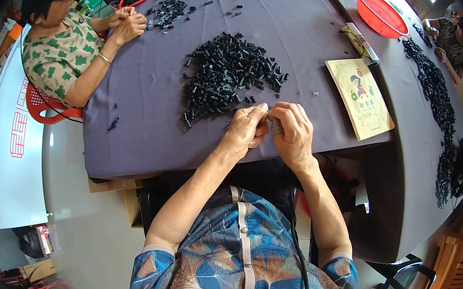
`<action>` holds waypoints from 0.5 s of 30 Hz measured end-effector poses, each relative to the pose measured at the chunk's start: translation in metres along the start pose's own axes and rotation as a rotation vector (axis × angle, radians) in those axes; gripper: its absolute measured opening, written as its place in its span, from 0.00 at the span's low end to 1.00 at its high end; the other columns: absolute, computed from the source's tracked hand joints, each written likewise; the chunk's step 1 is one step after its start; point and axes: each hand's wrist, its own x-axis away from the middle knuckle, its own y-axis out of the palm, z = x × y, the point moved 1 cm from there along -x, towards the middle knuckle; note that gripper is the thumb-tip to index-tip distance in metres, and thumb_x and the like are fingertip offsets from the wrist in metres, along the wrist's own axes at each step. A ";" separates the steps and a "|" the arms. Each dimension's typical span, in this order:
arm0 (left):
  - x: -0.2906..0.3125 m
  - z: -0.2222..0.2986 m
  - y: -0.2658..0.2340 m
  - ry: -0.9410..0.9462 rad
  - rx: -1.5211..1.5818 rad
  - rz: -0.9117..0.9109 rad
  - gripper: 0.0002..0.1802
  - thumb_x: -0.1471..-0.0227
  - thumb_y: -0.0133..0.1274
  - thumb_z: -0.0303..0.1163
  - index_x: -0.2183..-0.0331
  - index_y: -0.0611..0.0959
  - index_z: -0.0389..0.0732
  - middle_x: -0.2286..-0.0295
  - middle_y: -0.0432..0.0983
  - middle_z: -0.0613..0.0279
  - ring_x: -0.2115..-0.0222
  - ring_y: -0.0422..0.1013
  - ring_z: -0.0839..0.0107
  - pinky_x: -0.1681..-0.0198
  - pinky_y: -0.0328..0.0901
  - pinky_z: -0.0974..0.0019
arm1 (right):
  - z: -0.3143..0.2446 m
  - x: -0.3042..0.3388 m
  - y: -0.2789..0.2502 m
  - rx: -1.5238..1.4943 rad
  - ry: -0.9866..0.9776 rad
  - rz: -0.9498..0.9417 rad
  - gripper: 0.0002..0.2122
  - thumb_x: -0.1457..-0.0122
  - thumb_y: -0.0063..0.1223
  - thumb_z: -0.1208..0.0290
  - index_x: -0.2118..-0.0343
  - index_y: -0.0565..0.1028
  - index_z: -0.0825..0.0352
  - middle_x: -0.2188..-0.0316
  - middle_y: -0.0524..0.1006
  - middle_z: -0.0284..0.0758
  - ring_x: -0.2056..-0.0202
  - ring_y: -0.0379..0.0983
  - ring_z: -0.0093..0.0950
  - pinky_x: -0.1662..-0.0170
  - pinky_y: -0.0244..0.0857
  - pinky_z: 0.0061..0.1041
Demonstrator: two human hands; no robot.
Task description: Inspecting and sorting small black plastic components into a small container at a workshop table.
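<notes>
My left hand (246,128) is closed in a pinch above the near edge of the purple-grey tablecloth (146,140). My right hand (292,135) is pinched too, its fingertips meeting those of the left. Whatever sits between the fingertips is too small and covered to make out. A grey patch shows at the curled fingers of my right hand; I cannot tell if it is a wrap or a held thing. Just beyond my hands spreads a heap of small black plastic pieces (231,70). A few tiny clear bits (315,93) lie to the right of it.
A yellow booklet (359,99) and a rolled magazine (361,44) lie at right. Behind them stands a red basket (380,14). More black pieces (438,105) run along the right-hand table. A person (63,45) works at left, others farther back.
</notes>
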 end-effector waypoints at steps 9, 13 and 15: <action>0.004 -0.003 -0.004 0.056 -0.029 -0.086 0.15 0.39 0.43 0.44 0.69 0.72 0.42 0.86 0.60 0.69 0.91 0.51 0.84 0.91 0.45 0.79 | 0.007 0.006 0.001 -0.093 0.128 0.054 0.13 0.64 0.52 0.88 0.72 0.71 0.67 0.72 0.74 0.38 0.69 0.72 0.39 0.66 0.67 0.32; 0.006 -0.005 0.001 0.095 -0.088 -0.087 0.13 0.39 0.44 0.42 0.68 0.71 0.42 0.85 0.60 0.70 0.91 0.51 0.84 0.90 0.44 0.79 | 0.007 0.006 0.000 -0.085 0.127 0.041 0.13 0.63 0.52 0.87 0.72 0.71 0.67 0.72 0.74 0.38 0.69 0.72 0.39 0.66 0.67 0.31; 0.006 -0.006 0.003 0.108 -0.111 -0.065 0.12 0.39 0.44 0.41 0.68 0.71 0.42 0.85 0.61 0.70 0.90 0.51 0.85 0.90 0.44 0.79 | 0.008 0.007 0.000 -0.078 0.119 0.046 0.13 0.64 0.52 0.87 0.72 0.71 0.67 0.72 0.74 0.38 0.69 0.72 0.39 0.67 0.67 0.31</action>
